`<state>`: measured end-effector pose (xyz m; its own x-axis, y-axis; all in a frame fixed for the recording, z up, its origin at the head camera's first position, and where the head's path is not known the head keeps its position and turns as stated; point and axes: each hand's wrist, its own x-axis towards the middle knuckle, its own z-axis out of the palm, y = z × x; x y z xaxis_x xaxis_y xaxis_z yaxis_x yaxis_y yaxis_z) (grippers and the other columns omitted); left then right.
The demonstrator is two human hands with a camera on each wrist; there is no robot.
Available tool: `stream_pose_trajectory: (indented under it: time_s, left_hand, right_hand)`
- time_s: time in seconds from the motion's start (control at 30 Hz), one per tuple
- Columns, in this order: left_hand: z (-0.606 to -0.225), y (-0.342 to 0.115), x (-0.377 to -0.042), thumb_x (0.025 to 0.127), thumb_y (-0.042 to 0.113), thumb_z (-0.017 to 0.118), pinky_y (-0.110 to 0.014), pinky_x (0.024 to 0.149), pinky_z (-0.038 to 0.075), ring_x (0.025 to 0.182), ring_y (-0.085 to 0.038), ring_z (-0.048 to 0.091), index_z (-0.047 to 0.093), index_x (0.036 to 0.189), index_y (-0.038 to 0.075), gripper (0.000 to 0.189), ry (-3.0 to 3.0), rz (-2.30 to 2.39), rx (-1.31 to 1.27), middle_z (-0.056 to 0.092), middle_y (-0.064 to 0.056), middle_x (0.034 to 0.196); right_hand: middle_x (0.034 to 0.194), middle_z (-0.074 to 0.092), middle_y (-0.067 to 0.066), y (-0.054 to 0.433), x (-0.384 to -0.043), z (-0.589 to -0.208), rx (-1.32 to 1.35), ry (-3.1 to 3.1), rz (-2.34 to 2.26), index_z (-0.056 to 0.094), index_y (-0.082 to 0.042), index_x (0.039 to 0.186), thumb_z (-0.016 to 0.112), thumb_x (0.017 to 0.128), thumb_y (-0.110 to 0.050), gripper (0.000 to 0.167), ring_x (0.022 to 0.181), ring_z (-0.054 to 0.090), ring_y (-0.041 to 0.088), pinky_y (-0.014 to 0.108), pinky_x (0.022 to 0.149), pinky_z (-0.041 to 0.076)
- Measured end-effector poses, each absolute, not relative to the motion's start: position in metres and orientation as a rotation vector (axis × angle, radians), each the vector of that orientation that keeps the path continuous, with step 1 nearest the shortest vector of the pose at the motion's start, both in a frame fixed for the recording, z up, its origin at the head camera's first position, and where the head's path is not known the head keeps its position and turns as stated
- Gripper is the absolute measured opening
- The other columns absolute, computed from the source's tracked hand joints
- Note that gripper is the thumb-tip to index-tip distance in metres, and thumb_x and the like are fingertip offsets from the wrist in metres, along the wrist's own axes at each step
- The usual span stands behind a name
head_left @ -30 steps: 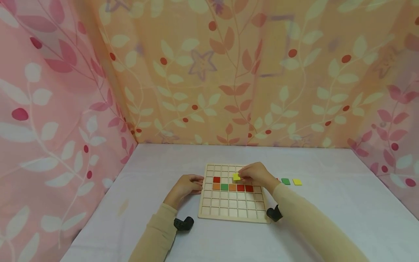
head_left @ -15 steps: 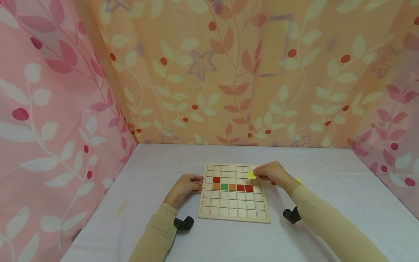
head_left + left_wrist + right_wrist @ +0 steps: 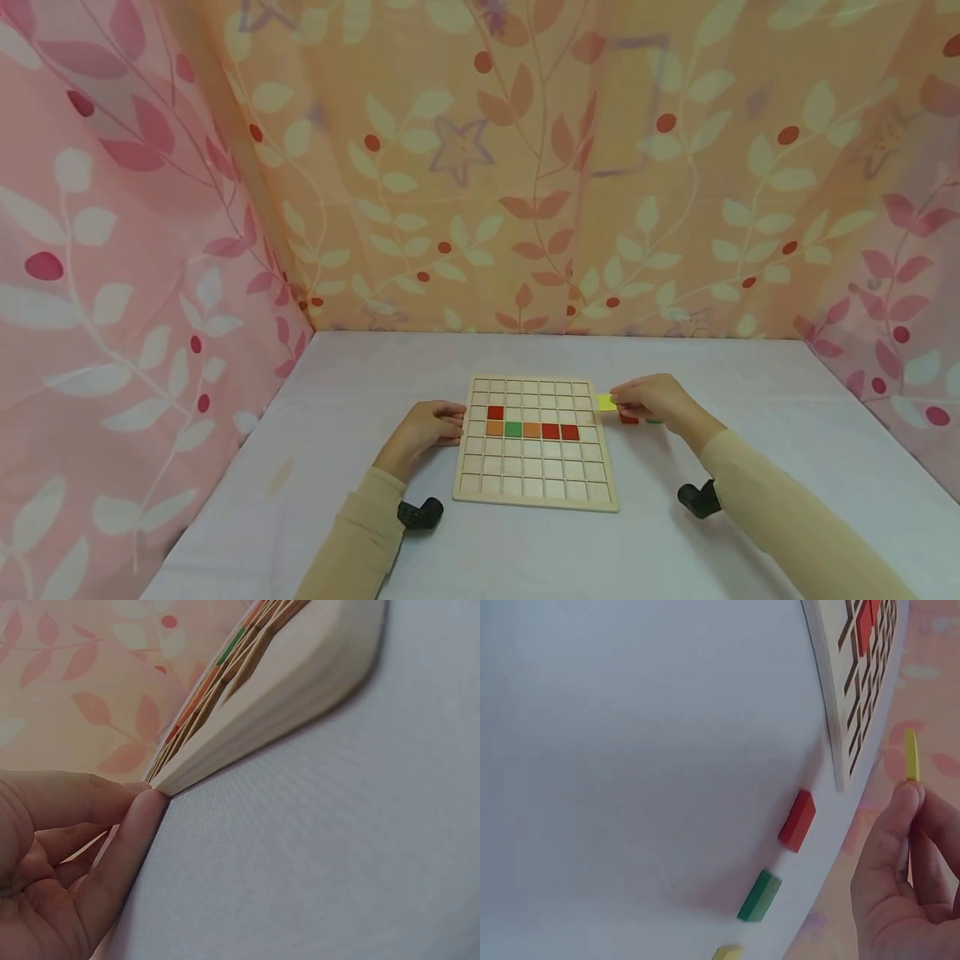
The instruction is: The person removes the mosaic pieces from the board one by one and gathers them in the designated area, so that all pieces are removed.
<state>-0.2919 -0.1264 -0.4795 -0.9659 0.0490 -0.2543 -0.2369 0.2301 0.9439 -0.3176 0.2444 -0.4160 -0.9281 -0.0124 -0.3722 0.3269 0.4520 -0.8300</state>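
Observation:
A square wooden grid board (image 3: 534, 468) lies on the table, with red, orange and green tiles in some of its cells. My left hand (image 3: 424, 427) rests at the board's left edge. Its fairly straight fingertips touch the rim, as the left wrist view also shows with the thumb (image 3: 124, 862). My right hand (image 3: 663, 408) pinches a yellow square tile (image 3: 607, 403) between thumb and fingers, just off the board's right edge. In the right wrist view the yellow tile (image 3: 911, 755) stands edge-on above the fingertips, held clear of the table.
Right of the board, a red tile (image 3: 798, 820), a green tile (image 3: 760, 896) and another yellow tile (image 3: 728, 952) lie in a row on the white tabletop (image 3: 360, 367). Floral curtains (image 3: 450, 167) close off the back and sides. Each wrist wears a black device (image 3: 422, 513).
My right hand has moved right with the yellow tile, from above the board to just beyond its right edge. The left hand and the board stay put.

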Motion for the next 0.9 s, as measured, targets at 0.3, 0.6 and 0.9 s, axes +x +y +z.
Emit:
stream_pose_trajectory:
  time_s: [0.3,0.6,0.9]
  left_hand:
    - [-0.48,-0.129,-0.29,0.083,-0.012,0.067,-0.027,0.07,0.062,0.078,-0.012,0.067,0.063,0.125,-0.007,0.043,2.252,1.823,-0.131,0.071,-0.018,0.104]
    - [-0.481,-0.128,-0.29,0.082,-0.014,0.066,-0.028,0.068,0.063,0.076,-0.011,0.066,0.064,0.124,-0.008,0.042,2.253,1.838,-0.129,0.07,-0.018,0.103]
    - [-0.481,-0.129,-0.291,0.082,-0.013,0.066,-0.025,0.068,0.062,0.076,-0.01,0.065,0.063,0.124,-0.008,0.043,2.244,1.838,-0.119,0.069,-0.016,0.1]
  right_hand:
    - [0.087,0.07,0.0,0.27,-0.314,-0.413,0.267,2.375,-1.452,0.06,0.01,0.128,0.067,0.095,-0.019,0.045,0.072,0.066,0.009,0.025,0.078,0.061]
    - [0.089,0.07,0.002,0.292,-0.313,-0.413,0.309,2.392,-1.408,0.057,0.011,0.131,0.067,0.095,-0.021,0.049,0.075,0.066,0.012,0.023,0.077,0.06]
    - [0.083,0.07,-0.005,0.32,-0.311,-0.414,0.299,2.344,-1.495,0.056,0.013,0.131,0.069,0.094,-0.019,0.051,0.071,0.066,0.007,0.021,0.073,0.061]
